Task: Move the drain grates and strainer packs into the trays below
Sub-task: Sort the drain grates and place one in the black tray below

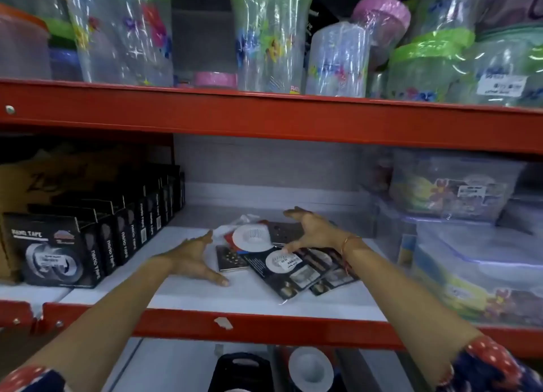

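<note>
A small pile lies on the white middle shelf (pixel 188 294). It holds a square metal drain grate (pixel 230 258), a darker metal grate (pixel 286 231) behind it, a white round strainer (pixel 252 236) on a red card, and black strainer packs (pixel 296 271) fanned toward the front. My left hand (pixel 192 259) rests open on the shelf just left of the pile, fingers spread. My right hand (pixel 313 230) hovers open over the pile's right side, its thumb touching the top black pack. Below the shelf edge, a black tray (pixel 241 371) and a white strainer (pixel 311 369) show.
Black tape boxes (pixel 88 239) stand in rows at the shelf's left. Wrapped plastic containers (pixel 476 259) are stacked at the right. Wrapped jars and bottles (pixel 270 36) fill the shelf above. Red metal shelf rails (pixel 264 118) run above and in front of the pile.
</note>
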`<action>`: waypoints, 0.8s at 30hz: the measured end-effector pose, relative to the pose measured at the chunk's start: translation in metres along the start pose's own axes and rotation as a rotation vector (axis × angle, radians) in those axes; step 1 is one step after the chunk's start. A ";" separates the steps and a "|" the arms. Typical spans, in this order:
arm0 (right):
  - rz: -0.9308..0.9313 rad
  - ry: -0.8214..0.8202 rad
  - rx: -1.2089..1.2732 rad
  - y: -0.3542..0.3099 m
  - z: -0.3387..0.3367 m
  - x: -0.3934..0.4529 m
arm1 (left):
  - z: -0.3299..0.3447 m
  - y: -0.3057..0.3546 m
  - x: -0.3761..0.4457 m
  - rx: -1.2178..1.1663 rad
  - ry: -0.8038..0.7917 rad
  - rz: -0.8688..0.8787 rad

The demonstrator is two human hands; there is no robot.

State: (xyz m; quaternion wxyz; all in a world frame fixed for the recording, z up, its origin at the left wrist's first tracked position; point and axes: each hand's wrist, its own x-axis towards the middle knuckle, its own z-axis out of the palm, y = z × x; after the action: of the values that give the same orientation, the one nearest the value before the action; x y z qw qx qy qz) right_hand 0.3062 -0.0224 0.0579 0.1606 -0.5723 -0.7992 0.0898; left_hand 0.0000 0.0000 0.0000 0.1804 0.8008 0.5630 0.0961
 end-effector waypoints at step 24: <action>0.245 -0.208 0.068 0.003 -0.013 0.026 | -0.021 -0.016 0.010 -0.303 -0.115 -0.019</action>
State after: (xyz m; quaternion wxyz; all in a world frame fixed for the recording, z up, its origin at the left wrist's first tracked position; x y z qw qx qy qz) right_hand 0.3057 0.0023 0.0728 0.0840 -0.6473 -0.7322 0.1943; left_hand -0.0179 0.0177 0.0129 0.3321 0.7633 0.5381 0.1323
